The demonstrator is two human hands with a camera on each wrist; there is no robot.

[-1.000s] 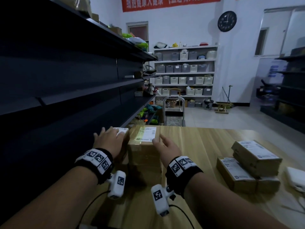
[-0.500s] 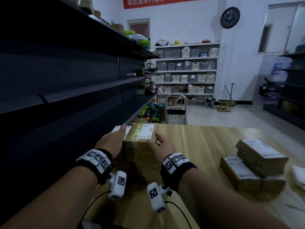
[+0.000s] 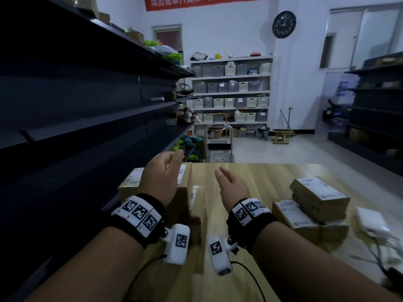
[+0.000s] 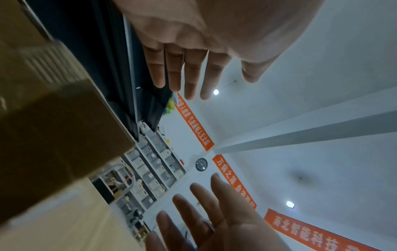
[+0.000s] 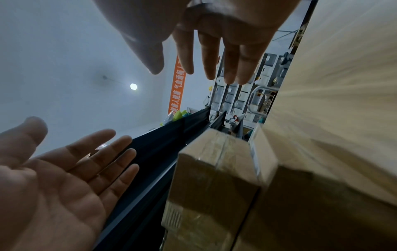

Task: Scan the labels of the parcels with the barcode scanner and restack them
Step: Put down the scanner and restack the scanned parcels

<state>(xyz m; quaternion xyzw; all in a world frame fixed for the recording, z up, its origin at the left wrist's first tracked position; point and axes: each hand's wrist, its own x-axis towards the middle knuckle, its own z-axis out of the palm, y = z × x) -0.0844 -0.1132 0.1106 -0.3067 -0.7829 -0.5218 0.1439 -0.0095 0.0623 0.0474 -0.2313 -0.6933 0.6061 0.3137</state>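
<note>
The wooden tabletop (image 3: 250, 182) carries two tall cardboard parcels (image 3: 185, 192) side by side at its left edge, long axes running toward the far edge, labels facing up. A stack of flatter parcels (image 3: 314, 199) sits near the right edge, lying aslant. The left hand (image 3: 161, 177) and right hand (image 3: 233, 188) hover with fingers loose, holding nothing.
</note>
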